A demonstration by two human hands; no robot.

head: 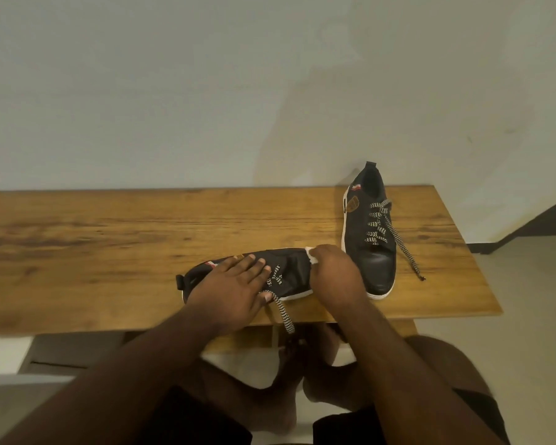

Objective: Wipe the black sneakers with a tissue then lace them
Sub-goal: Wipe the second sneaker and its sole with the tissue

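Bare knees and feet fill the bottom of the view, below the front edge of the long brown wood-grain table (109, 252). Just past that edge the left hand (235, 292) lies spread and flat on the near black sneaker with a white sole (289, 274), pinning its heel half; this shoe lies on its side, toe pointing right. The right hand (334, 274) is curled tight around a small crumpled white tissue (312, 254), pressed against the toe end. A loose black-and-white chevron-patterned lace (283, 313) trails off the table edge toward the lap. Farther back and right, the second black sneaker with a white sole (371, 232) stands upright, partly laced, one lace end lying on the wood.

Wiping looks underway, lacing not begun. The hanging lace could snag under the left palm and pull out of its eyelets. Hard rubbing could shred the small tissue, or push the near shoe into its neighbour, which is almost touching.
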